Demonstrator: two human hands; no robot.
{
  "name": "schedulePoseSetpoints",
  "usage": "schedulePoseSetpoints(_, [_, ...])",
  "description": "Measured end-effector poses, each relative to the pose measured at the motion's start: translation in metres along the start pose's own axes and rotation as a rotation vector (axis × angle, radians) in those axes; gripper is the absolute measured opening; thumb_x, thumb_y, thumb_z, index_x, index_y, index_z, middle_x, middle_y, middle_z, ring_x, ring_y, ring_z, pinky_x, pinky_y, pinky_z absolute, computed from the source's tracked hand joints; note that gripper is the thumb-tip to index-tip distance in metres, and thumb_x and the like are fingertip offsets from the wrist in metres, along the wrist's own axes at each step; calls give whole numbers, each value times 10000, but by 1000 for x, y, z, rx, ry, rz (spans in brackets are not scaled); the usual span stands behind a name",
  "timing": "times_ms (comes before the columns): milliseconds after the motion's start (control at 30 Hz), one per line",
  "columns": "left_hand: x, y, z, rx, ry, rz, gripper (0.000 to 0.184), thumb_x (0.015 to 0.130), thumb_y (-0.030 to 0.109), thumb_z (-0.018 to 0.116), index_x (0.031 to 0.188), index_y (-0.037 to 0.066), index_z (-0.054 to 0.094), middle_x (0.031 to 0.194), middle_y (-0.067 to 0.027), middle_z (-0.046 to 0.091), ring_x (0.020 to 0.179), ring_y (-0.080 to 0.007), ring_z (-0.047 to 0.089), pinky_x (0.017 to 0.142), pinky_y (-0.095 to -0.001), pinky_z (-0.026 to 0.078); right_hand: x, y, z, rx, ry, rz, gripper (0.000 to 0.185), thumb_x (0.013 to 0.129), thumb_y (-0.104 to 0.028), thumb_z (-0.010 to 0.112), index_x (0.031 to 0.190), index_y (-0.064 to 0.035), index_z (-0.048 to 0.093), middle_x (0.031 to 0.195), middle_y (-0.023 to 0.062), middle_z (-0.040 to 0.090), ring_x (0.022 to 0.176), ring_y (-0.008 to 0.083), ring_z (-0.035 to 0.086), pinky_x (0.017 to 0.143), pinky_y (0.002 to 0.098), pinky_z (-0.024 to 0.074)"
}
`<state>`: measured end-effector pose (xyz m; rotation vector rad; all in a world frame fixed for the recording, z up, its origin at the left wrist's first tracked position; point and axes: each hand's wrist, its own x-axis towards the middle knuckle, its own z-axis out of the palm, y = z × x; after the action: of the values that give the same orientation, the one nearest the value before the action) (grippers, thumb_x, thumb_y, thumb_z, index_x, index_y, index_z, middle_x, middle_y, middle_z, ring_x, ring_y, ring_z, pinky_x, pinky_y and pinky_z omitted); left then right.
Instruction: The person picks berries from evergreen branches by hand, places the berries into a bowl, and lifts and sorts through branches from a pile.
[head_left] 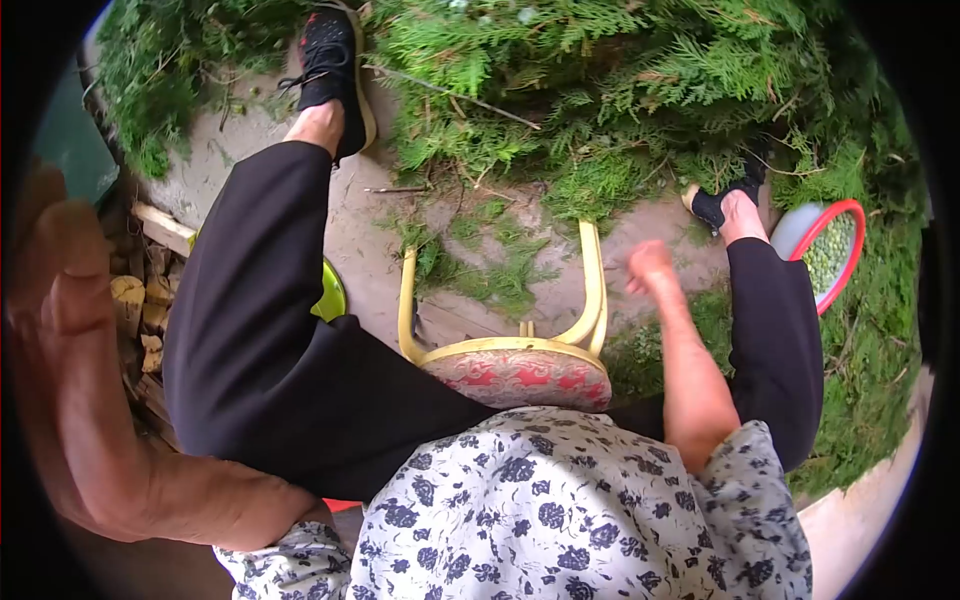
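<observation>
My right hand (652, 268) hangs over the floor between the stool's right leg and my right knee, its fingers curled together; whatever they may hold is too small to see. Large and blurred, my left hand (70, 255) is raised close to the camera at the left edge, and its fingers cannot be made out well. Under me is a stool (520, 372) with a red and grey patterned seat and yellow legs. Cut green conifer branches (620, 100) lie heaped in front of my feet and to the right.
A red-rimmed container (857, 250) with small green pieces stands beyond my right knee. Part of a lime-green dish (330, 292) shows beside my left leg. Chopped wood (128, 295) and a dark green object (75, 140) are at the left. Thin twigs lie on the concrete floor (365, 225).
</observation>
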<state>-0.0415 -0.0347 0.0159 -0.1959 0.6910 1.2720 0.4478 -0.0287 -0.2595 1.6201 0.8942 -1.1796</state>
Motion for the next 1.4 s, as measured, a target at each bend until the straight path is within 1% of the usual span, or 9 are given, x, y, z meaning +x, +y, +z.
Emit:
schedulePoseSetpoints(67, [-12, 3, 0, 54, -52, -8, 183, 906, 171, 498, 1048, 78, 566, 982, -60, 608, 868, -164, 554, 755, -304, 403, -46, -49, -14, -104, 246, -534, 201, 796, -131, 476, 885, -59, 641, 729, 101, 632, 664, 204, 622, 614, 344, 509])
schedulePoseSetpoints(200, [-35, -12, 4, -8, 110, 253, 158, 903, 150, 498, 1014, 67, 575, 957, -56, 615, 776, -145, 573, 740, -291, 408, -42, -116, 78, -599, -305, -925, 270, 807, -155, 511, 1044, -96, 625, 974, 96, 638, 859, 184, 598, 769, 320, 485])
schedulePoseSetpoints(467, [-53, 6, -36, -4, 156, 518, 198, 907, 160, 483, 1074, 69, 539, 994, -57, 593, 748, -148, 572, 691, -293, 421, 30, -69, 207, -1420, -916, -646, 532, 705, -154, 615, 1223, -117, 499, 1160, 150, 551, 1094, 283, 516, 883, 369, 440])
schedulePoseSetpoints(633, [-59, 7, -48, -11, 145, 522, 237, 908, 162, 470, 1125, 74, 507, 1029, -63, 573, 748, -159, 568, 670, -302, 425, 21, -82, 203, -761, -360, -892, 709, 742, -82, 575, 1372, -136, 255, 1219, 193, 498, 1109, 328, 503, 896, 410, 443])
schedulePoseSetpoints(933, [-76, 21, -46, 162, -98, 355, 317, 910, 167, 448, 1216, 82, 449, 1094, -73, 537, 747, -180, 562, 632, -318, 433, -16, -115, 239, -965, -653, -888, 534, 750, -84, 517, 1274, -156, 440, 1190, 171, 519, 1100, 320, 501, 920, 391, 417])
schedulePoseSetpoints(1133, [-78, 17, -40, 204, -109, 408, 353, 895, 122, 439, 1243, 67, 406, 1081, -73, 485, 739, -181, 521, 615, -318, 414, -1, -155, 195, -476, -160, -787, 638, 829, -206, 575, 1378, -134, 258, 1400, 143, 296, 1280, 308, 296, 1067, 366, 226])
schedulePoseSetpoints(1200, [-77, -1, -24, 60, 37, 589, 337, 863, 27, 448, 1193, 27, 383, 983, -63, 421, 726, -160, 444, 622, -300, 368, -18, -160, 163, -336, -35, -1102, 657, 809, -211, 597, 1373, -144, 267, 1372, 160, 341, 1235, 310, 368, 1026, 393, 296])
schedulePoseSetpoints(1333, [-81, -14, -18, -100, 142, 767, 316, 825, -75, 449, 1126, -18, 370, 875, -53, 354, 712, -136, 362, 630, -279, 315, -29, -121, 150, -400, -242, -602, 501, 794, -188, 608, 1245, -86, 415, 1232, 155, 479, 1097, 292, 487, 944, 402, 389])
schedulePoseSetpoints(1400, [-79, -11, -25, -101, 90, 770, 307, 820, -81, 440, 1116, -30, 373, 870, -56, 355, 715, -132, 359, 632, -276, 309, -2, -87, 157, 478, -62, 148, 424, 800, -91, 579, 1205, -61, 455, 1238, 208, 450, 1006, 335, 558, 749, 523, 480])
